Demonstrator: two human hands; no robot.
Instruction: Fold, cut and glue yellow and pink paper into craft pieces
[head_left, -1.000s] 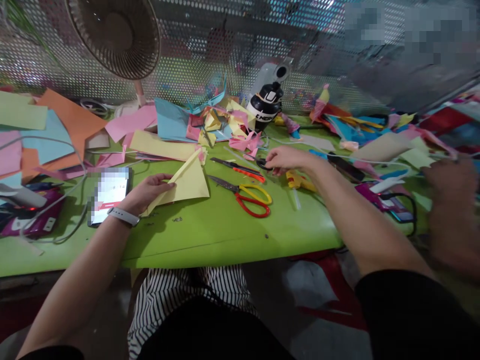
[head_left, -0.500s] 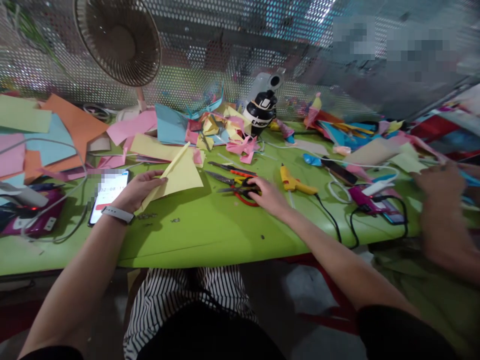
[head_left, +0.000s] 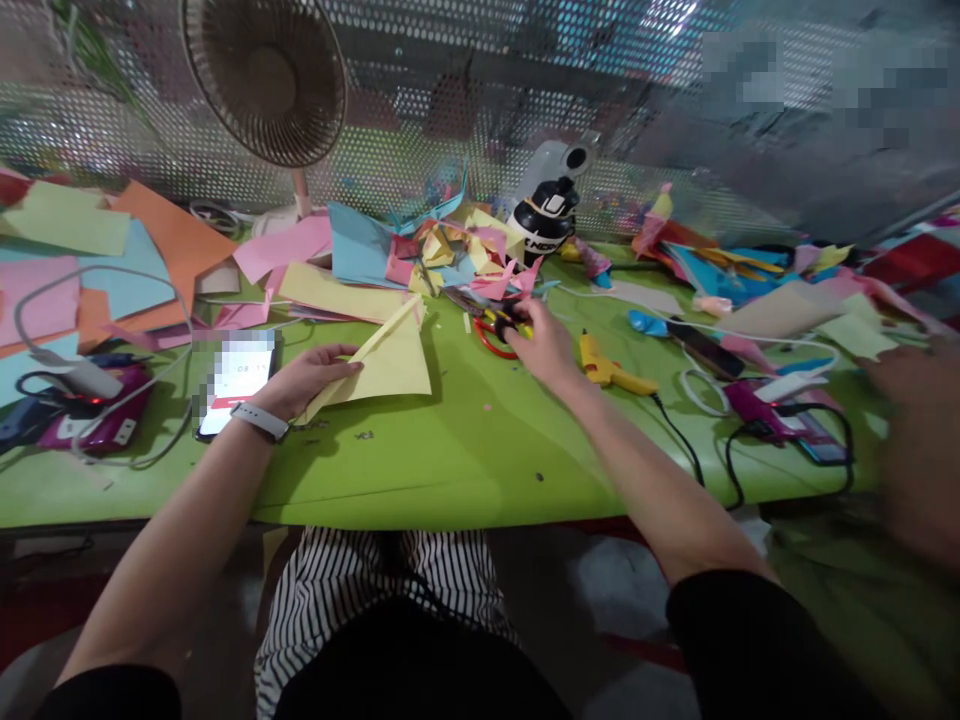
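Mesh (head_left: 405,130) backs green table (head_left: 450,470); left hand (head_left: 319,375) pinches yellow paper (head_left: 397,355); right hand (head_left: 544,345) grips scissors (head_left: 507,322); bottle (head_left: 541,228) at one o'clock, lettering blurred.

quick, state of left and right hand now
Left hand: closed, holding yellow paper.
Right hand: fingers curled at the scissors; cannot tell if gripping.

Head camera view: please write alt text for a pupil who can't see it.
A person's left hand holds a folded sheet of pale yellow paper at a cluttered green table, while the right hand is on red-handled metal scissors. A yellow plastic glue gun lies to the right.
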